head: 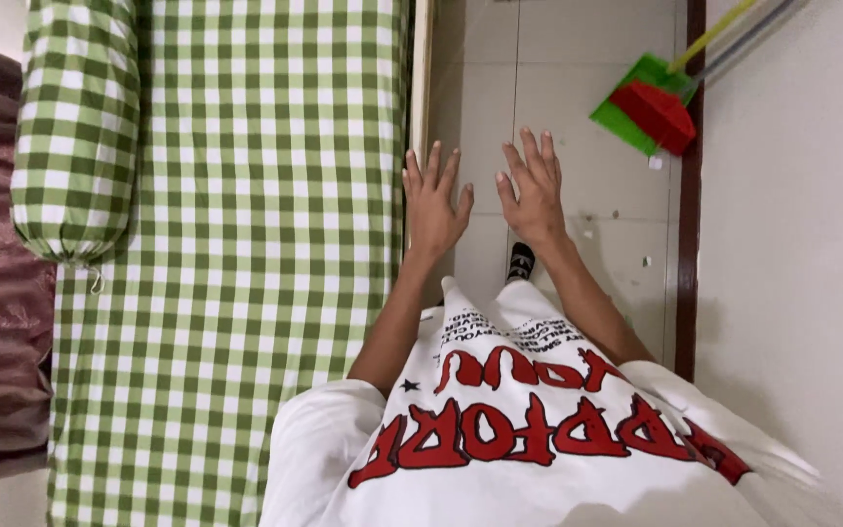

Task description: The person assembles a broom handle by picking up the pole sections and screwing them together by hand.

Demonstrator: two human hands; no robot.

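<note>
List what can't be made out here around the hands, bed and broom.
- Head view: the palms of the left hand and right hand face away; only their backs show.
- Broom: its handle runs off the top edge.
- Bed: cut off by the top and bottom edges.
- Foot: mostly hidden by the shirt.
- Specks on the floor: too small to identify.
</note>
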